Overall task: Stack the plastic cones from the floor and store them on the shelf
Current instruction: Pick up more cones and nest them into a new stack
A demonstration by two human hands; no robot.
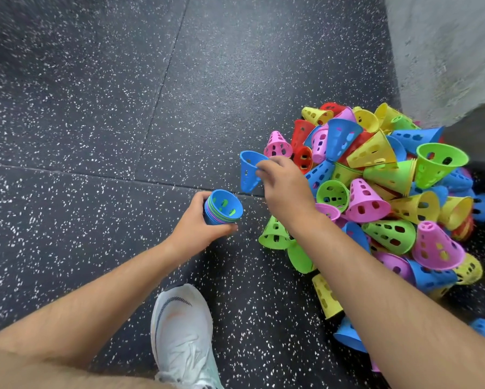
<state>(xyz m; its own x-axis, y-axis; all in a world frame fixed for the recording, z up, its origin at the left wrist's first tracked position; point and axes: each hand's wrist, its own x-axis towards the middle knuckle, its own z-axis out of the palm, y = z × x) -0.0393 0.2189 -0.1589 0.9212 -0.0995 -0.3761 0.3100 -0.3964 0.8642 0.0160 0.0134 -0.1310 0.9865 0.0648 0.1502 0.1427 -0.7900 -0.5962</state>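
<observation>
A big pile of plastic cones [381,192] in pink, blue, green, yellow and red lies on the floor at the right, each cone pierced with holes. My left hand [199,226] grips a short stack of nested cones [224,207], wide mouth up, a blue one innermost. My right hand [283,183] pinches the rim of a single blue cone [248,171], held just above and to the right of the stack, at the pile's left edge. No shelf is in view.
Black speckled rubber floor [95,122] stretches to the left and ahead. A grey concrete wall [446,51] rises at the upper right behind the pile. My white shoe [182,332] stands near the bottom centre. Loose blue cones [348,335] lie at the lower right.
</observation>
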